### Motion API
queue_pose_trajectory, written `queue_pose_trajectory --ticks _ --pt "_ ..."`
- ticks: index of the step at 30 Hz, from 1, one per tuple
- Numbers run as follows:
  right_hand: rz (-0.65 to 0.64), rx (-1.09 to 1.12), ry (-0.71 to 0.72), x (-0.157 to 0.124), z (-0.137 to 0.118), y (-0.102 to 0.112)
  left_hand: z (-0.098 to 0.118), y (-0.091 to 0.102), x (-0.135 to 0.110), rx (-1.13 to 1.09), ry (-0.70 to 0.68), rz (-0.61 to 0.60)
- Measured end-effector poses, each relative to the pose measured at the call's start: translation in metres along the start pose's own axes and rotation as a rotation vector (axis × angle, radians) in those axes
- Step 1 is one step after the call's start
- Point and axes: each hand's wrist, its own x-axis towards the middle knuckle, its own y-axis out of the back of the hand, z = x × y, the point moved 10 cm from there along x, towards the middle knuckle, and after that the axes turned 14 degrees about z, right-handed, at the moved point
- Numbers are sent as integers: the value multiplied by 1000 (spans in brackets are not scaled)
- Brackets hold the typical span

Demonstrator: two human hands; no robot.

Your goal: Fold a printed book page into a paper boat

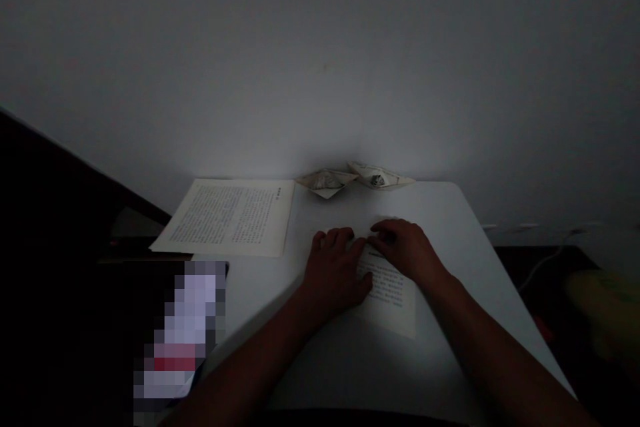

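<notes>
A printed sheet of paper (pixel 387 297) lies on the white table, partly covered by both hands. My left hand (pixel 336 270) rests on its left part, palm down with the fingers spread. At the sheet's upper right edge is my right hand (pixel 407 247), its thumb and fingertips pinched together on the paper. The far edge of the sheet is mostly hidden under the fingers, so any fold there cannot be made out. Beyond the hands, two folded paper boats (pixel 327 181) stand side by side near the wall, their tips touching or nearly so.
A stack of printed pages (pixel 230 217) lies at the table's left back corner, overhanging the left edge. A blurred-out bright screen (pixel 187 327) is at the lower left. The white table (pixel 440 213) meets a grey wall (pixel 320 67). A cable (pixel 543 263) runs at the right.
</notes>
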Motion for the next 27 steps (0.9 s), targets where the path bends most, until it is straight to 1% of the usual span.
queue_pose_trajectory --ticks 9,17,20,23,27 --pt "24 -78 -6 0 -5 -1 -8 -1 -2 5 36 16" --pt "15 -72 3 -1 -3 -4 -14 -4 -3 -11 52 14" --pt "10 -66 9 -1 -2 -4 -16 -3 -3 -27 46 31" --pt "-4 -36 39 -2 -5 -4 -17 -2 -3 -48 26 50" --pt "-41 -30 109 -6 -17 -3 -19 -1 -1 -66 17 63"
